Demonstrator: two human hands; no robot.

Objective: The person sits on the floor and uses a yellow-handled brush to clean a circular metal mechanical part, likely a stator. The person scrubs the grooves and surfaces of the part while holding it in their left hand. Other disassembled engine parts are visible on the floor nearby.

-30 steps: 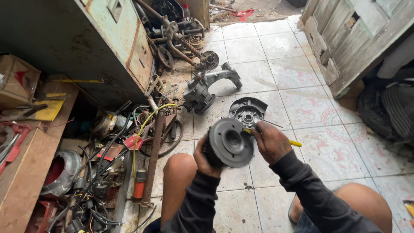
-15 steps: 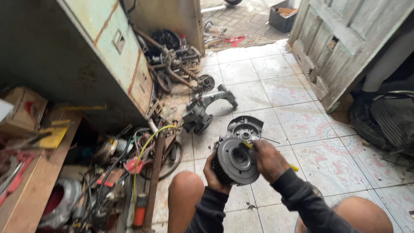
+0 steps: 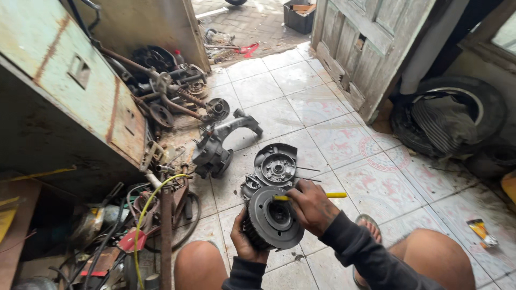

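A small torn wrapper point(image 3: 482, 231), silvery with orange and dark patches, lies flat on the tiled floor point(image 3: 344, 134) at near right, and a dark open box point(image 3: 299, 15) with a brownish inside stands far off beyond the doorway; no screens or signs show.

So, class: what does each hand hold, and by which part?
Left hand grips the round dark motor part by its lower rim; right hand holds a yellow-handled tool mid-shaft.
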